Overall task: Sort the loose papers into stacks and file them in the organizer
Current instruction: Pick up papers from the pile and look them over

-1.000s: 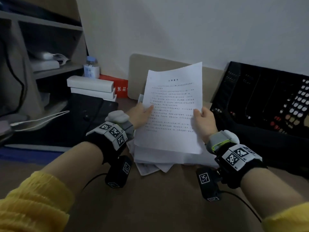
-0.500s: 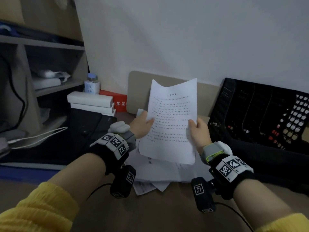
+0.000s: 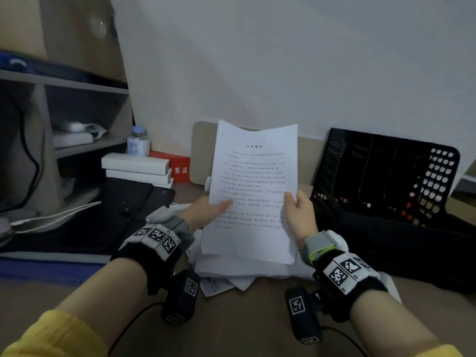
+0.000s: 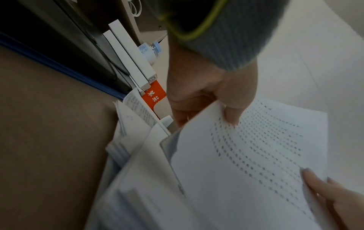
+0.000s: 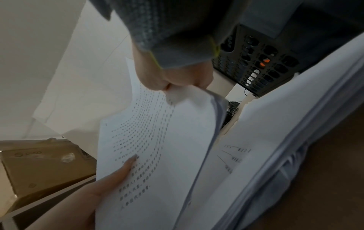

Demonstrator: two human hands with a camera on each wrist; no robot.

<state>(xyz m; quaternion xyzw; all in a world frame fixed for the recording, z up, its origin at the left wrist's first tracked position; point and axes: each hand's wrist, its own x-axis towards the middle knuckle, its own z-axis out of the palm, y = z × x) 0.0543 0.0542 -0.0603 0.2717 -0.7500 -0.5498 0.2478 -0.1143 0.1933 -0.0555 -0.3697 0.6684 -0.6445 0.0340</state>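
Observation:
I hold a printed sheet [image 3: 253,191] tilted up in front of me, over a loose pile of papers [image 3: 247,270] on the brown desk. My left hand [image 3: 206,211] pinches its left edge, thumb on the text. My right hand [image 3: 300,213] pinches its right edge. The left wrist view shows the left hand [image 4: 212,99] with its thumb on the sheet [image 4: 252,163]. In the right wrist view the right hand [image 5: 177,77] clamps the sheet [image 5: 157,147]. A black mesh organizer [image 3: 386,176] with several upright slots stands at the right.
White boxes [image 3: 136,168], a small bottle [image 3: 137,144] and a red box [image 3: 180,168] sit at the back left. A dark pad [image 3: 103,215] with white cables lies left. Shelves [image 3: 64,112] rise at far left. A beige board [image 3: 203,150] leans on the wall.
The sheet has been drawn slightly closer and stands more upright; both hands keep their hold on its edges. My head view has tilted upward a little.

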